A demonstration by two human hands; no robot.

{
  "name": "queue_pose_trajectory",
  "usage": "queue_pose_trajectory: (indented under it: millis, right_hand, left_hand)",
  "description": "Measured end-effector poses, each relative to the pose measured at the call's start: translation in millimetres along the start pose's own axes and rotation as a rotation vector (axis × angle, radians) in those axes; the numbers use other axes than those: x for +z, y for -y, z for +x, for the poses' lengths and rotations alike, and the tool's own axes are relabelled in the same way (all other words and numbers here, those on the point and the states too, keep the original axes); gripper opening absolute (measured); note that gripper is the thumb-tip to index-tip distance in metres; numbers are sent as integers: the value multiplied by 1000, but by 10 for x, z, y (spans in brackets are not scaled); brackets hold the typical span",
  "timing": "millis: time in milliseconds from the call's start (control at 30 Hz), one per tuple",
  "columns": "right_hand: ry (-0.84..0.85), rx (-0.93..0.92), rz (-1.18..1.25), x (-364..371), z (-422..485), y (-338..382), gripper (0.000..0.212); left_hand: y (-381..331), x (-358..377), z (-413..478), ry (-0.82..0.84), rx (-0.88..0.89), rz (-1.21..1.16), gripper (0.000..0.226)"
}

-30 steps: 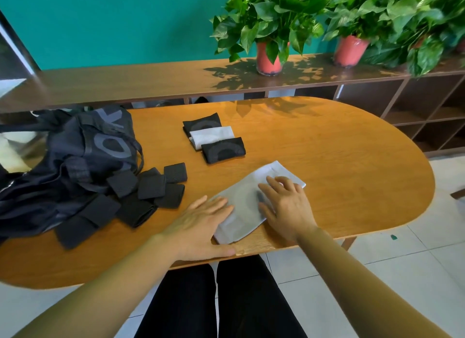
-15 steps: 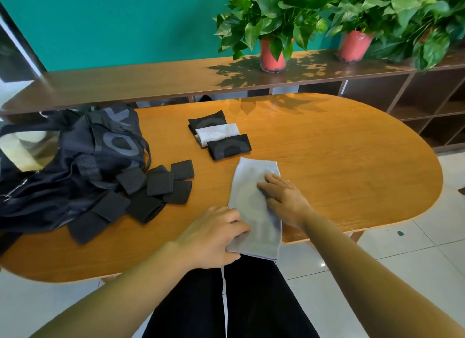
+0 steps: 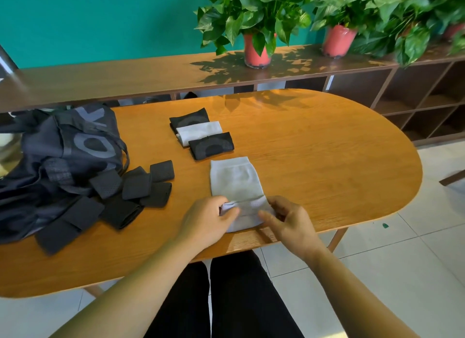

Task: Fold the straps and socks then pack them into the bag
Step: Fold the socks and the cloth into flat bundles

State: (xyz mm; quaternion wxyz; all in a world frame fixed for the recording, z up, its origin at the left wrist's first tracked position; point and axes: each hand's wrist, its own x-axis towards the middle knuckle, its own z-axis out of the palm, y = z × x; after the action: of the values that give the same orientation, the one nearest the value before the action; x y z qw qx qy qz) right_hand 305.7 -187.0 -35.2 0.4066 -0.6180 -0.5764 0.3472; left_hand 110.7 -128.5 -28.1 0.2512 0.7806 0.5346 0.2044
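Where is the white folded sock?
Head view, left of middle: the white folded sock lies on the table between the far black sock and the near black sock, beyond the grey sock.

We have one view only, from a wide-angle camera worn on the person's head. We look forward and steeply down across the wooden table, close in: the left hand and right hand at the grey sock sit mid-frame, the lap below, the shelf curving along the top
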Motion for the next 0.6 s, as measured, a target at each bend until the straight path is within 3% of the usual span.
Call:
queue_pose_trajectory:
  millis: [67,133,600]
  right_hand:
    - [-135,31,-118,46,56,-64,17]
    - [-189,54,-209,91,111,-54,20]
    - [-301,127,-598,251,241,22,23]
  left_hand:
    - [8,28,-8,-35,-27,-29,43]
    - [10,48,-34,-78,-54,-3,43]
    - [-54,32,-24,-141,-157,414,40]
